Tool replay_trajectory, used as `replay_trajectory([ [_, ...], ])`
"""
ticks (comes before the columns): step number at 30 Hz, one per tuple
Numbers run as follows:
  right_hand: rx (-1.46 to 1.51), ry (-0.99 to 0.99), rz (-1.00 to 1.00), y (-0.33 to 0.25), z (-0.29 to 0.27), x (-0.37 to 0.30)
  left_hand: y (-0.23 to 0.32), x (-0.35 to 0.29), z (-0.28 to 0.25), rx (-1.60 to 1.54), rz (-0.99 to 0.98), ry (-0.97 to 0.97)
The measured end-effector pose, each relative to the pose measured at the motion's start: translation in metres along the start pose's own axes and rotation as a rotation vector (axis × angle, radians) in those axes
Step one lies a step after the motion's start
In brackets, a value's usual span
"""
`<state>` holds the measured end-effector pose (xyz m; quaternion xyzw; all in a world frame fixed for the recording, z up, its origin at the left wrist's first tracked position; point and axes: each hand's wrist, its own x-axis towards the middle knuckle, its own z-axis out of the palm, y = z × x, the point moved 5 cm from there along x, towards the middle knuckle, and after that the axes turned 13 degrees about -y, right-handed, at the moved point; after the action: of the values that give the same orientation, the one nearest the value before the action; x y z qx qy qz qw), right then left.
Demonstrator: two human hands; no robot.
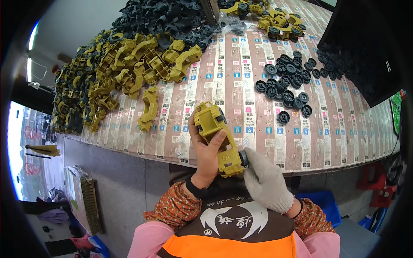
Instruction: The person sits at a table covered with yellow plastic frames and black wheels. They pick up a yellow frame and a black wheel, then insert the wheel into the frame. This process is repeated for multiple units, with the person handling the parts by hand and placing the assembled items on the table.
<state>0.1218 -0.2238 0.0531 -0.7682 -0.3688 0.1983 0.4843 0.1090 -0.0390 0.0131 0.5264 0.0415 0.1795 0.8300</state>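
Note:
My bare left hand [205, 160] is wrapped round a yellow plastic toy truck body [229, 160], its thumb lying across the middle. The body is held at a slant just over the table's near edge. A dark wheel [221, 117] sits at the side of its far end. At the near end, a black toy wheel [244, 158] rests against the right side. My right hand [267, 182], in a pale knitted glove, pinches this wheel with its fingertips. The glove partly covers the wheel, so I cannot tell how far it is seated.
A big heap of yellow truck bodies [124, 69] fills the table's left. Dark plastic parts [159, 17] are piled behind it. Loose black wheels [288, 77] lie at the right, near a dark panel [365, 51]. Some wheeled yellow trucks [282, 23] stand at the far side.

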Motion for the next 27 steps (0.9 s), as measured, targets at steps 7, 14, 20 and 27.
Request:
replay_trajectory([
  [7,-0.146,-0.098,0.054,-0.009,0.0,-0.001,0.006,-0.008,0.016,0.198,0.24,-0.068],
  [14,-0.113,-0.214,0.179,-0.017,-0.02,0.028,0.013,0.003,0.035,0.292,0.392,-0.053],
  [20,0.139,-0.131,0.297,0.011,-0.049,0.072,0.017,0.044,0.039,-0.041,0.019,-0.341],
  [27,0.648,0.132,0.342,0.053,-0.165,0.149,0.036,0.056,-0.055,0.404,-0.079,-0.147],
])
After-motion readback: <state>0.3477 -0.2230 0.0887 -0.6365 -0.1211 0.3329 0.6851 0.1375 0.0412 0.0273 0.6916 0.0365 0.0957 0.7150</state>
